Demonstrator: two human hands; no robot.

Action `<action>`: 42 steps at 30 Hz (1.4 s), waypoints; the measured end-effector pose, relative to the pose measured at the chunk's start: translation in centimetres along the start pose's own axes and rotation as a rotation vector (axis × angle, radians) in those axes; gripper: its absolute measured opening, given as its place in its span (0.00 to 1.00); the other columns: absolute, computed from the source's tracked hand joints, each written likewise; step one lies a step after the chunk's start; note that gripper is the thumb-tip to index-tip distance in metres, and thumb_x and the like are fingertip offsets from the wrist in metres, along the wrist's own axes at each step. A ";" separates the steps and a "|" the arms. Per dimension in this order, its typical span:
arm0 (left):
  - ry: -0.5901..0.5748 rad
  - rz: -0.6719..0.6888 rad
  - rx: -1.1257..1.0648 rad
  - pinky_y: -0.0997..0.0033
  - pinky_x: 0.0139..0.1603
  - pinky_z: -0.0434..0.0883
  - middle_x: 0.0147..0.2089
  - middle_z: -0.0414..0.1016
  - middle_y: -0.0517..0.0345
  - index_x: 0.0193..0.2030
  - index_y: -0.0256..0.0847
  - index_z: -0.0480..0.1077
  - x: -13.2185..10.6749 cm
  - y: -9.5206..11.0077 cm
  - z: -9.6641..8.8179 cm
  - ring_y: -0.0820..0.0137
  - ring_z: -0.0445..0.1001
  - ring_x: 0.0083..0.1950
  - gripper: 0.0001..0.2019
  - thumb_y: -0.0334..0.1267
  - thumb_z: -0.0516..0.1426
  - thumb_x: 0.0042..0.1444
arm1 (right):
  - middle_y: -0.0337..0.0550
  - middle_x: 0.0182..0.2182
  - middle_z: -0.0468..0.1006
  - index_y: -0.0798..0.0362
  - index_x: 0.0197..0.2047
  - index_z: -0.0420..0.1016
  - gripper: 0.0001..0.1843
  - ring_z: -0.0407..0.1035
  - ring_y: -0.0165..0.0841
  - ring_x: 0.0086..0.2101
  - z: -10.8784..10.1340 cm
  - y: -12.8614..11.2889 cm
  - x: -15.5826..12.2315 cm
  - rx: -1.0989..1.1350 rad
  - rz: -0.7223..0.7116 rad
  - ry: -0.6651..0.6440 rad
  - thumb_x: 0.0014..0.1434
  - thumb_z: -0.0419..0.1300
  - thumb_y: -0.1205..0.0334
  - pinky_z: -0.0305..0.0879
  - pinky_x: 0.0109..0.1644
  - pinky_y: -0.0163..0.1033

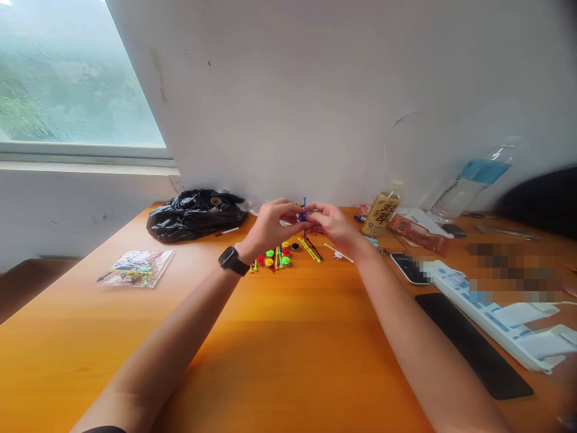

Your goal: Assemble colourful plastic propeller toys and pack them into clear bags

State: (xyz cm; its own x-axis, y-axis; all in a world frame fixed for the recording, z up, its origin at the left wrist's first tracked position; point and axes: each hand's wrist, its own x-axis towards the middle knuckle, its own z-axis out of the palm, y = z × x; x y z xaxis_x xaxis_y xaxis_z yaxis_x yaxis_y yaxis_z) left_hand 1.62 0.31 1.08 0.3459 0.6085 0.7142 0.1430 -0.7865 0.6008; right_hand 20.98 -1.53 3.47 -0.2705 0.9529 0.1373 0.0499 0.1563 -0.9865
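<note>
My left hand [274, 225] and my right hand [332, 227] meet above the orange table [279, 355], both pinched on a small blue stick piece [305, 211] that stands upright between the fingertips. A black watch sits on my left wrist. Below the hands lies a scatter of small plastic parts [276, 255]: red, green, yellow and black round pieces and thin coloured sticks [310, 248]. A white stick piece [338, 254] lies just under my right hand.
A black plastic bag [195, 213] lies by the wall. A clear packet of more parts [135, 268] is at the left. At the right are a bottle [382, 213], a phone [409, 268], a white power strip [496, 316] and a black pad [473, 344].
</note>
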 end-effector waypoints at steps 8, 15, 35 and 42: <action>-0.079 -0.023 0.044 0.73 0.43 0.82 0.42 0.80 0.53 0.47 0.37 0.80 -0.3 -0.1 -0.2 0.72 0.83 0.38 0.09 0.32 0.65 0.59 | 0.40 0.26 0.79 0.53 0.38 0.76 0.09 0.73 0.31 0.27 -0.3 1.4 0.6 -0.047 -0.055 0.009 0.52 0.66 0.63 0.67 0.32 0.35; -0.121 -0.014 0.099 0.74 0.44 0.81 0.39 0.83 0.56 0.42 0.37 0.80 -0.6 0.0 -0.1 0.71 0.83 0.38 0.07 0.31 0.64 0.57 | 0.41 0.31 0.81 0.53 0.40 0.76 0.11 0.75 0.33 0.32 -0.6 1.4 0.5 -0.050 -0.062 -0.084 0.53 0.67 0.63 0.72 0.38 0.38; -0.091 -0.364 -0.047 0.77 0.31 0.75 0.29 0.81 0.56 0.33 0.35 0.77 -2.1 -2.6 1.7 0.70 0.81 0.31 0.05 0.31 0.64 0.48 | 0.33 0.27 0.67 0.48 0.44 0.70 0.08 0.59 0.30 0.26 -0.6 5.1 1.0 -0.367 0.110 -0.160 0.65 0.53 0.61 0.57 0.30 0.34; -0.422 -0.267 0.027 0.75 0.30 0.71 0.32 0.82 0.58 0.42 0.38 0.79 -3.1 -2.4 1.8 0.71 0.78 0.30 0.09 0.31 0.63 0.53 | 0.45 0.38 0.77 0.51 0.48 0.72 0.14 0.69 0.37 0.36 -2.2 6.9 2.4 -0.938 0.126 -0.029 0.66 0.47 0.67 0.64 0.39 0.37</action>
State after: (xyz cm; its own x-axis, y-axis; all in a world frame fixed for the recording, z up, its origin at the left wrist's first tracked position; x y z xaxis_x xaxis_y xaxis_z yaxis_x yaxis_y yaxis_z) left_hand 1.88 0.16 -3.24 0.6380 0.6976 0.3261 0.2995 -0.6149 0.7295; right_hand 22.80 2.43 -2.82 -0.2336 0.9721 0.0201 0.8295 0.2100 -0.5175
